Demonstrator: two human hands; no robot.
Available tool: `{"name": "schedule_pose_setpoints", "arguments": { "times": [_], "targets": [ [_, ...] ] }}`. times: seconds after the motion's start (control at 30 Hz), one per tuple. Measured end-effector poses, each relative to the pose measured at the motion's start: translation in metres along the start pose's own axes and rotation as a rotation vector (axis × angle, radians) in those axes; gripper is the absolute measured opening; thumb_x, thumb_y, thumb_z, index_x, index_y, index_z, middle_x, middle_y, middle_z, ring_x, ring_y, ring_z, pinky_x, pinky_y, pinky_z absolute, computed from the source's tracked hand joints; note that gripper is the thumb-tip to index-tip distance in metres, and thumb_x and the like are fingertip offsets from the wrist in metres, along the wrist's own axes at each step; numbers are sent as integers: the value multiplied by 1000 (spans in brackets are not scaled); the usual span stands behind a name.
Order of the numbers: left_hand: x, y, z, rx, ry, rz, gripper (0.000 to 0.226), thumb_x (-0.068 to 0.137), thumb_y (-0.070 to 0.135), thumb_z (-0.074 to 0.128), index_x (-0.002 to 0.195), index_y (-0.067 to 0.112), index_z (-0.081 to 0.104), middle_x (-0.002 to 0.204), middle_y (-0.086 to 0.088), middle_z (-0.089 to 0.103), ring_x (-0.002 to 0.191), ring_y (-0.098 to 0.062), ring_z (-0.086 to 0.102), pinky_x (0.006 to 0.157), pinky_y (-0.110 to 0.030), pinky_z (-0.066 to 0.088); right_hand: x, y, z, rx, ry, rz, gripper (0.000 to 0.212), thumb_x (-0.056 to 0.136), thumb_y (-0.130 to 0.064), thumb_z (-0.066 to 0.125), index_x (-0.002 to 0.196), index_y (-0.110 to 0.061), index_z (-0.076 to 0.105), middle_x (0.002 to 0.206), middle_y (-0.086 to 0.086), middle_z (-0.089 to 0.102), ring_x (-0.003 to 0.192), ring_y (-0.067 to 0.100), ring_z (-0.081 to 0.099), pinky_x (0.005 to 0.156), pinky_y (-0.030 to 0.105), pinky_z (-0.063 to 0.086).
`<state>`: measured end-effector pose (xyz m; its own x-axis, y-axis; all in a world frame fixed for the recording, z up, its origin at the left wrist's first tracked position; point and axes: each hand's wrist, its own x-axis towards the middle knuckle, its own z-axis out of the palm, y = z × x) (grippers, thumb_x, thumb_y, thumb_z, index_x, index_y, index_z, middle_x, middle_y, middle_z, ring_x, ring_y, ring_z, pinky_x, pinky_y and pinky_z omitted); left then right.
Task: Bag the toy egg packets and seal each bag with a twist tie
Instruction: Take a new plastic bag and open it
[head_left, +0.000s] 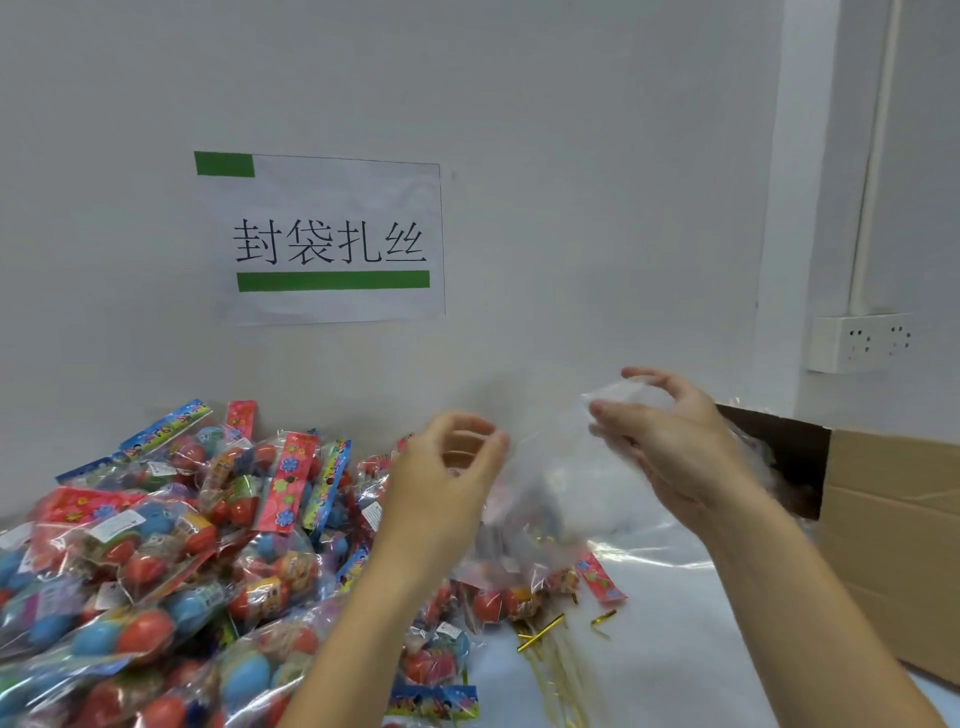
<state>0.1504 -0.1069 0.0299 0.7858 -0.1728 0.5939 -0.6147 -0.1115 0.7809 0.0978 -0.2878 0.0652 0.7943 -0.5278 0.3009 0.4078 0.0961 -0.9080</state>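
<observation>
Both hands raised over the white table (649, 675), a clear plastic bag (561, 467) stretched between them. Left hand (441, 467) curled, thumb and fingertips pinching the bag's left edge. Right hand (660, 436) higher and further right, fingers bent over the bag's upper corner, thumb arched above — gripping the film there. Bag hanging limp and crumpled, lower part sagging toward the tabletop; blurred, so could not tell whether anything lay inside.

Heaped across the left of the table and up against the wall: a big pile of toy egg packets (171, 545), red and blue eggs in clear wrappers with bright printed header cards. One packet (524, 597) apart from the heap, lying just below the held bag, red header card pointing right. Close in front of that packet, a scatter of gold twist ties (540, 631) on the table, one more tie (602, 619) a little to the right.

At the right edge, an open cardboard box (893, 519), dark inside, clear film showing at its mouth. On the wall above the heap, a paper sign (332, 239) with green bars and black characters — and off to the right, a white wall socket (860, 343).
</observation>
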Motion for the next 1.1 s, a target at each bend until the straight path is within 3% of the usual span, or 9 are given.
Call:
{"name": "schedule_pose_setpoints", "arguments": {
  "times": [0.13, 0.2, 0.37, 0.53, 0.63, 0.8, 0.97, 1.03, 1.1],
  "targets": [
    [-6, 5, 13, -28, -130, -26, 15, 91, 34, 69, 99, 22, 69, 91, 8, 73, 84, -3, 67, 74, -42, 61, -11, 10, 24, -192, -121, -62, 52, 79, -5, 82, 118, -19, 49, 78, 7, 71, 59, 10, 68, 60, 21, 54],
    [-7, 5, 14, -50, -151, -34, 14, 90, 33, 70, 98, 21, 71, 89, 6, 73, 82, -6, 68, 75, -46, 61, -15, 14, 32, -270, -141, -105, 53, 79, -10, 84, 116, -22, 48, 70, 3, 68, 61, 10, 69, 66, 26, 55],
    [-4, 2, 4, -127, -204, -30, 6, 89, 19, 73, 93, 22, 77, 84, 3, 77, 76, -14, 71, 70, -37, 60, -20, 12, 35, -334, -194, -111, 57, 77, -13, 85, 119, -20, 47, 75, 11, 68, 60, 8, 68, 64, 21, 53],
    [-6, 2, 4, -162, -167, -53, 29, 89, 2, 69, 78, 26, 81, 81, -8, 76, 76, -24, 72, 59, -28, 60, -23, 10, 34, -409, -212, -105, 59, 74, -18, 88, 119, -22, 50, 66, 0, 63, 58, 5, 64, 64, 22, 49],
    [-5, 2, 2, -189, -129, -54, 26, 89, -1, 69, 75, 19, 80, 76, -8, 75, 66, -14, 72, 51, -17, 54, -22, 8, 32, -422, -217, -92, 59, 73, -18, 89, 118, -24, 51, 65, 0, 65, 55, 4, 63, 61, 21, 48],
    [-7, 4, 3, -133, -50, -71, 27, 86, -4, 70, 67, 14, 76, 65, -5, 73, 57, -9, 68, 46, -16, 50, -20, 8, 28, -432, -256, -57, 52, 73, -11, 88, 111, -20, 54, 58, -1, 67, 51, 6, 62, 53, 17, 49],
    [7, -13, -34, -23, 317, -169, 24, 83, 4, 75, 64, 19, 73, 61, 6, 70, 58, -5, 65, 57, -20, 48, -4, 5, 1, -631, 27, -70, 45, 73, -8, 87, 105, -21, 58, 74, 7, 70, 65, 16, 67, 75, 38, 56],
    [9, -17, -43, -1, 320, -196, 23, 80, 4, 79, 64, 21, 74, 61, 8, 71, 58, -3, 64, 60, -22, 45, -1, 5, -6, -636, 59, -70, 43, 72, -8, 87, 101, -24, 59, 77, 8, 70, 68, 20, 68, 73, 40, 57],
    [7, -18, -39, 65, 220, -194, 23, 82, 3, 77, 67, 20, 73, 64, 6, 72, 65, -10, 67, 63, -24, 47, 1, 10, -4, -704, 99, -147, 34, 76, -7, 78, 98, -27, 61, 74, 3, 68, 69, 17, 66, 63, 32, 53]
  ]
}}
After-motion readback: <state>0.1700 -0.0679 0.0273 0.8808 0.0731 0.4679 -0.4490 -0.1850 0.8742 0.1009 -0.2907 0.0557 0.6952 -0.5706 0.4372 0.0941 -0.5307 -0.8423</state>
